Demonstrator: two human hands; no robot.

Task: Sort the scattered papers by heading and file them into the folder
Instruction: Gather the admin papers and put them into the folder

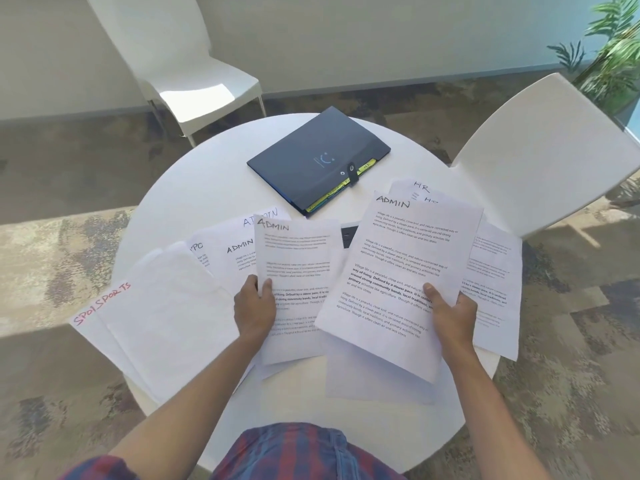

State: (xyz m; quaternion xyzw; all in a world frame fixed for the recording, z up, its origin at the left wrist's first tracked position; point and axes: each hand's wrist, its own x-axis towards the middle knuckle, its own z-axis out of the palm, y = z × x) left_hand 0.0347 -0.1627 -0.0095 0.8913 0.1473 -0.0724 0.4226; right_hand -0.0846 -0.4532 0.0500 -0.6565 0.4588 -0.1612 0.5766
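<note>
Both hands hold ADMIN pages near the closed folder [318, 160]: left hand [254, 308] pinches one [298, 282] w/ thumb on top, right hand [452, 315] grips another [398, 271], tipped right, its long side pointing up toward the folder, so right is nearer.

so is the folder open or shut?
Shut: the folder lies flat on the table, strap snapped over its cover.

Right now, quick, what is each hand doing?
Left hand: pinches a white printed sheet headed ADMIN.
Right hand: grips another white printed ADMIN sheet, tilted.
</note>
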